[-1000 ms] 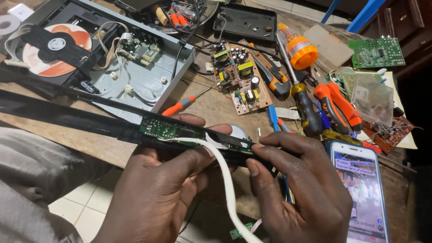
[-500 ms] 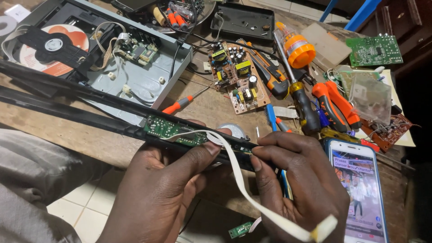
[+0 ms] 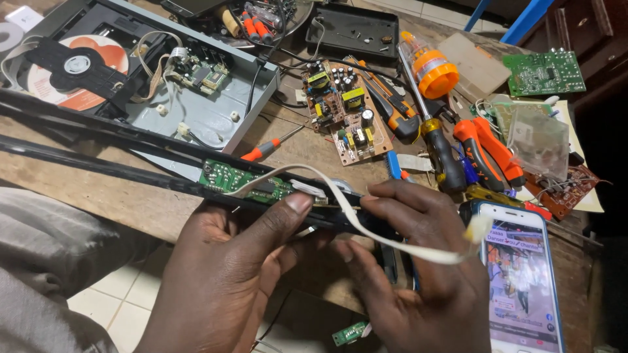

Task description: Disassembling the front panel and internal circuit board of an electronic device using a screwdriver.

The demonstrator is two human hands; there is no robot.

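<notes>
Since the earlier frames, the white ribbon cable [image 3: 392, 242] has been swung out to the right, and its free end is now seen just beside the phone [image 3: 523, 281]. The black panel [image 3: 163, 180] is clamped in the grip of the left hand [image 3: 222, 281], thumb pressed on top by the green board [image 3: 245, 183] that is seated in it. The fingers of the right hand [image 3: 418, 274] are closed on the panel's right stretch, fingertips on its upper edge. The panel is held above the near edge of the worktop [image 3: 98, 189], slanting up to the left.

As far as can be judged, the work is partway: the panel is off the player [image 3: 196, 98], the board is still lodged in it, and one end of the cable still runs to the board while the other hangs loose. Whether any fastening remains cannot be told.

Behind the panel, the opened player is seen with a disc [image 3: 72, 72] in its tray. A brown power board [image 3: 343, 111], a red screwdriver [image 3: 265, 150], a black and yellow screwdriver [image 3: 435, 140], orange pliers [image 3: 490, 147] and a green circuit board [image 3: 543, 72] are spread across the worktop. The loose cable is draped over the right hand, and the crowded tools lie close behind it.
</notes>
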